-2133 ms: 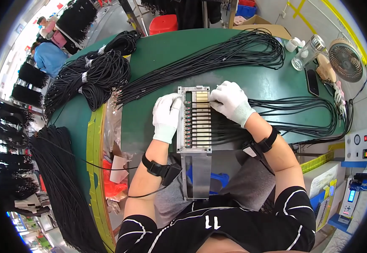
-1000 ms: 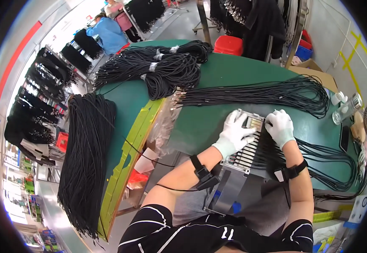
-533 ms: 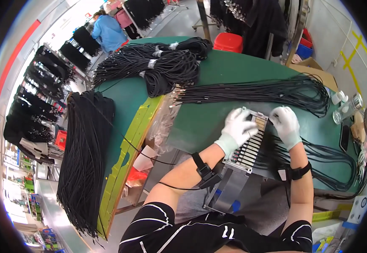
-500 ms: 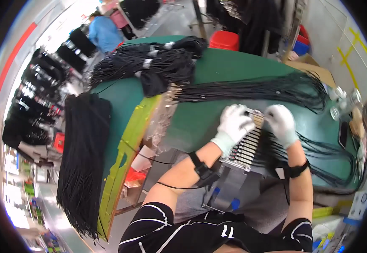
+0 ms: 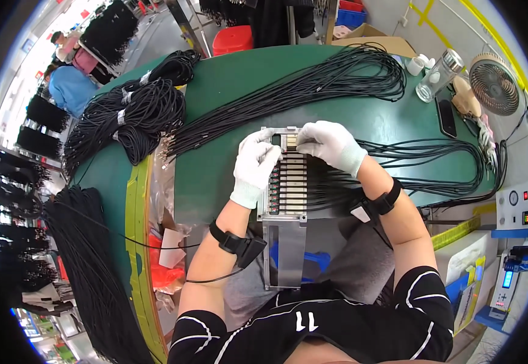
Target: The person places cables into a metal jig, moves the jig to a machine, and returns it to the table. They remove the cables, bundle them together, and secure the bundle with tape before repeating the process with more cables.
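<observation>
Both hands [image 5: 332,145] wear white fabric gloves [image 5: 253,173]; black forearm straps [image 5: 224,241] carry boxy modules [image 5: 252,250]; lower centre, a white-piped black short-sleeved shirt [image 5: 355,324], grey trousers [image 5: 364,258].

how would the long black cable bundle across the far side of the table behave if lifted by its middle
The cable bundle would probably be floppy and sag at both ends, since it curves into loose loops at its right. It may feel heavy, as many cables lie together in it. It might also spread or tangle, because it fans out at that looped end.
</observation>
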`<state>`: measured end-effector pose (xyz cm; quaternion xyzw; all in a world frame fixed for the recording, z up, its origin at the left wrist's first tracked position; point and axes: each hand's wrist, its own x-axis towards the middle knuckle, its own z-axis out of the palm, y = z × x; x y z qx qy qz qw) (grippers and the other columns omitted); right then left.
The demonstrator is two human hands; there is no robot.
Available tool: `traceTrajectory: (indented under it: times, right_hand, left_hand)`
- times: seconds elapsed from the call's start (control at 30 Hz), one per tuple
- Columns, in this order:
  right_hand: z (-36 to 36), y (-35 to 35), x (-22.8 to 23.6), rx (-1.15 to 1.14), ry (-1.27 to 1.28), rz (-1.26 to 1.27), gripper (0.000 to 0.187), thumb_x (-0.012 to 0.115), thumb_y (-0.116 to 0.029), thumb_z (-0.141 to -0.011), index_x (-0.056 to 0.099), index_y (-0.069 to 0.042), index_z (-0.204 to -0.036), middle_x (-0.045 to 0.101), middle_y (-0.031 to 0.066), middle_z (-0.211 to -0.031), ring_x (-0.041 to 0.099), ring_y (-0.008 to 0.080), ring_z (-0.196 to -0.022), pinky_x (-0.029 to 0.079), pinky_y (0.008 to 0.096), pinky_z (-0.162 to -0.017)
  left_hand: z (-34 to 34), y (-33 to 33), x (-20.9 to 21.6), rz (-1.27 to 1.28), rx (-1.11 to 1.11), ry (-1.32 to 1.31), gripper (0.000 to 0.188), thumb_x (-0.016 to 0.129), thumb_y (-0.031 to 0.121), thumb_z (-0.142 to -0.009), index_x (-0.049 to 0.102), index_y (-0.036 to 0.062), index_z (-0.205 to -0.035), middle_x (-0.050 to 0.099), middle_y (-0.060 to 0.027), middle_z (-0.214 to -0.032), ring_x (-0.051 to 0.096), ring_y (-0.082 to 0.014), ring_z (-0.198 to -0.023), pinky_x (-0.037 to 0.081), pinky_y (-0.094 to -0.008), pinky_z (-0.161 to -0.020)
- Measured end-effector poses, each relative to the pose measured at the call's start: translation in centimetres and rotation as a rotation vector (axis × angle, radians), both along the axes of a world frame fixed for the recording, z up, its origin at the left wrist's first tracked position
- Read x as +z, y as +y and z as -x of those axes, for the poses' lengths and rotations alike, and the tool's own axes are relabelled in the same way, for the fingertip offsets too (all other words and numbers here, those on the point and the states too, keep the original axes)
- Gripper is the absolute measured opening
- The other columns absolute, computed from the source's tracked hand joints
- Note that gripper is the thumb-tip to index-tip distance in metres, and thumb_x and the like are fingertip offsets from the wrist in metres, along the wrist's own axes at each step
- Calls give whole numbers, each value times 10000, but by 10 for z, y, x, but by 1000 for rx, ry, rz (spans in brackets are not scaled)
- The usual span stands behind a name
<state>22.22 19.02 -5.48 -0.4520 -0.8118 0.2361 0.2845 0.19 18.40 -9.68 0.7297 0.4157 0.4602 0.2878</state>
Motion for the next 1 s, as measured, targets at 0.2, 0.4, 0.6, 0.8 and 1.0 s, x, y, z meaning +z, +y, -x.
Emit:
traceTrajectory:
  times: [0.2, 0.4, 0.6, 0.8, 1.0]
  right_hand:
    - [30, -7, -10, -25, -120, -340, 187, 728, -264, -786, 660, -116, -879, 672, 63, -811, 642, 291, -842, 504, 404, -763]
    - [26, -5, -12, -5, -135, -348, 173, 729, -270, -779, 667, -135, -867, 661, 63, -800, 637, 276, -857, 507, 402, -760]
    - [-16, 3, -7, -108, 35, 21, 149, 740, -180, -767, 673, -109, -880, 673, 65, -847, 607, 293, -814, 496, 415, -741]
    - [-7, 5, -13, -93, -210, -142, 102, 691, -236, -813, 662, -139, -824, 640, 37, -775, 618, 273, -844, 493, 404, -757]
    - [-5, 3, -10, -118, -280, -350, 94, 730, -184, -756, 661, -134, -795, 626, 12, -778, 586, 249, -861, 463, 381, -780]
  left_hand:
    - [3, 0, -7, -34, 38, -40, 128, 681, 106, -859, 669, 8, -778, 649, -166, -1187, 562, -287, -1142, 454, -372, -959]
    - [5, 4, -3, -92, 42, 76, 150, 699, 116, -862, 656, -10, -791, 662, -163, -1147, 570, -282, -1118, 459, -372, -950]
    - [16, 10, -6, -37, 200, -47, 159, 715, 168, -849, 672, 16, -833, 671, -130, -1131, 573, -291, -1103, 462, -379, -936]
    - [16, 8, -8, -100, 315, 253, 173, 683, 255, -876, 705, 85, -897, 681, -86, -1118, 594, -288, -1062, 435, -409, -967]
    - [19, 10, -11, 6, 249, 186, 174, 638, 268, -912, 717, 115, -937, 693, -72, -1083, 606, -269, -1050, 372, -431, -1045]
